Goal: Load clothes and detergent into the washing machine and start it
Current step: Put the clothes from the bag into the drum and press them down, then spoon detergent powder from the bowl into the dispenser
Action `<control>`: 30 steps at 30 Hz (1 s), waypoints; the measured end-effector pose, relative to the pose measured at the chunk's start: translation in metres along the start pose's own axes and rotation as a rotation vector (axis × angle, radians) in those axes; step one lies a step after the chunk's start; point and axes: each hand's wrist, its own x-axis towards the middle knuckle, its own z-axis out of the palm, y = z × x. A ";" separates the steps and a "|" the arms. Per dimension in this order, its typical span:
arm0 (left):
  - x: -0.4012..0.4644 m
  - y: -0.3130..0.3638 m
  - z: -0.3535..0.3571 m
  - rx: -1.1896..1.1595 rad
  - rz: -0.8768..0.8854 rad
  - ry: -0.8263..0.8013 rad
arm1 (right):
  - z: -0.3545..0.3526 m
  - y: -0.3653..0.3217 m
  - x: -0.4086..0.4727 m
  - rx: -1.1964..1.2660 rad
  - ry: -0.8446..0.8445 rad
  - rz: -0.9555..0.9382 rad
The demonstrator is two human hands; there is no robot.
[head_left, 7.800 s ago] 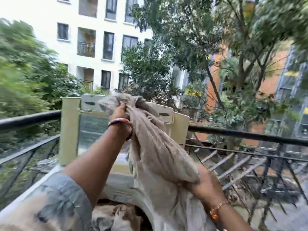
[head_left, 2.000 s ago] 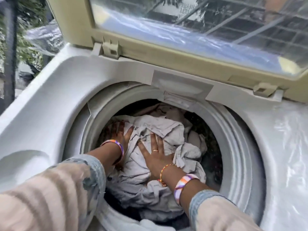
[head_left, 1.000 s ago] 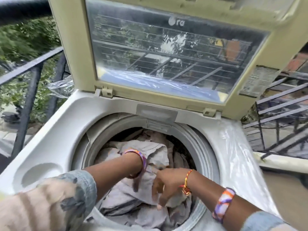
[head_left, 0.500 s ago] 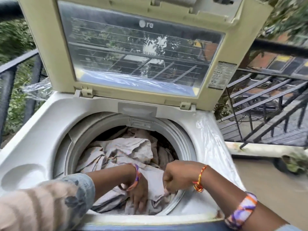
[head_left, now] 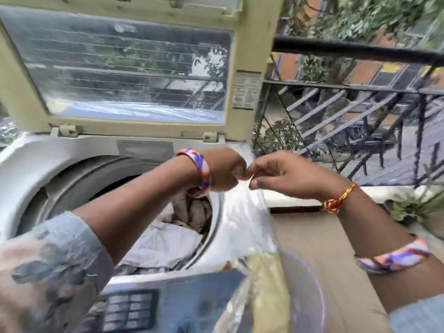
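The top-loading washing machine [head_left: 33, 164] stands with its glass lid [head_left: 134, 68] raised upright. Grey-beige clothes [head_left: 173, 239] fill the drum. My left hand [head_left: 225, 171] and my right hand [head_left: 283, 174] meet above the machine's right rim. Both pinch the top edge of a clear plastic sheet [head_left: 242, 215] that hangs down from my fingers over the machine's right side. The control panel [head_left: 144, 306] with its dark buttons lies at the near edge. No detergent can be made out.
A black metal railing [head_left: 360, 51] runs behind and to the right of the machine. A brown ledge [head_left: 324, 236] and a green plant [head_left: 406, 207] lie to the right. A blurred yellowish shape [head_left: 262, 284] sits near the panel's right end.
Both hands have come up out of the drum and left the clothes. They now meet above the right rim, pinching the plastic sheet. The view has swung right.
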 end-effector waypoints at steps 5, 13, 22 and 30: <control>0.041 0.093 0.014 0.095 0.091 0.056 | -0.028 0.082 -0.061 0.017 0.061 0.015; 0.101 0.205 0.086 0.138 0.134 -0.168 | -0.019 0.199 -0.146 0.140 0.080 0.181; 0.128 0.258 0.252 -0.133 0.076 -0.631 | 0.085 0.315 -0.239 0.386 0.145 0.532; 0.096 0.288 0.428 -0.427 -0.126 -0.851 | 0.267 0.400 -0.315 0.681 0.142 0.945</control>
